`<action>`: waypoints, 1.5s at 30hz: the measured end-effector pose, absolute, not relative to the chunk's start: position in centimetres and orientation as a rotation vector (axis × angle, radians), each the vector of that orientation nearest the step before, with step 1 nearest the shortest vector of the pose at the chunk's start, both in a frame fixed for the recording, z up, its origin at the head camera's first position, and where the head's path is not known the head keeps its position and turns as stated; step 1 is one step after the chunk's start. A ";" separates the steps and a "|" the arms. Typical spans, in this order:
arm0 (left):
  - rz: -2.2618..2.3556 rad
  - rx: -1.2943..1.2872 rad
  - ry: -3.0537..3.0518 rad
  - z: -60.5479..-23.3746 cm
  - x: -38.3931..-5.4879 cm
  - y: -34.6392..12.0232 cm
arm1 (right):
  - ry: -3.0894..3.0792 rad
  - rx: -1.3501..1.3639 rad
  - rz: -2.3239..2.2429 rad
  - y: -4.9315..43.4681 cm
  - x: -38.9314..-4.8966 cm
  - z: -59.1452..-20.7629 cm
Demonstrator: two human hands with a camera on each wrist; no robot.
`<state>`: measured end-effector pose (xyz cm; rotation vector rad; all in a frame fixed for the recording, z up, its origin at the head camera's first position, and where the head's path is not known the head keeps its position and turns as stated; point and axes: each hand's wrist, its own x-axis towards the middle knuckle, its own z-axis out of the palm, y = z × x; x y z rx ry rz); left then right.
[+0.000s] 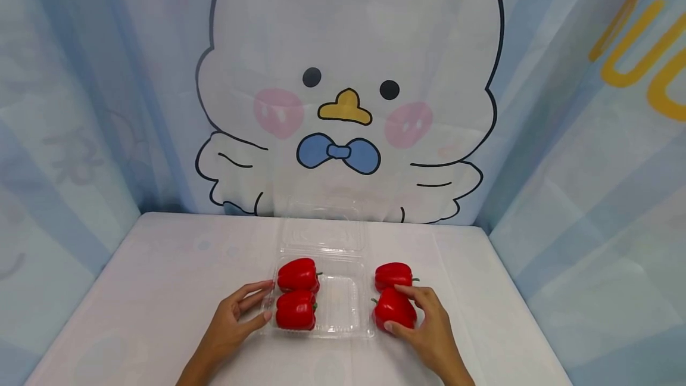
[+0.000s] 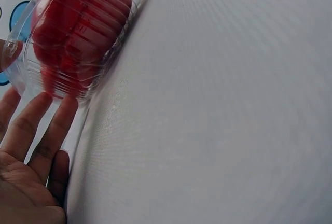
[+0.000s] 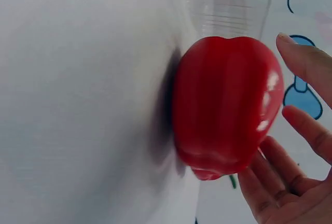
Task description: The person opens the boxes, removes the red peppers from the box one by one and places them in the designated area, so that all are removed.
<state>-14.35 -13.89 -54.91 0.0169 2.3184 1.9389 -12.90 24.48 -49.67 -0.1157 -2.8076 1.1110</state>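
Note:
A clear plastic clamshell box lies with its lid folded back. Two red bell peppers, a rear one and a front one, fill its left half. Beside its left wall is my left hand, its spread fingertips touching the ribbed plastic. To the right of the box, two more red bell peppers sit on the table, one behind and one nearer. Over the nearer one is my right hand, thumb and fingers spread around it; the right wrist view shows the thumb apart from its skin.
A white cloth covers the table. Behind it hangs a curtain printed with a white bird in a blue bow tie, and striped cloth walls close in both sides. The box lid leans toward the back edge.

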 end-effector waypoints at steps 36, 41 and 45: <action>1.966 0.046 2.308 -55.1 -14.3 -14.1 | -2.597 0.300 1.251 17.6 -12.9 -44.1; 1.967 0.029 2.300 -55.3 -14.4 -14.0 | -2.589 0.329 1.299 16.8 -13.2 -44.1; 1.963 0.010 2.297 -55.2 -14.4 -13.9 | -2.568 0.371 1.353 16.1 -13.4 -44.0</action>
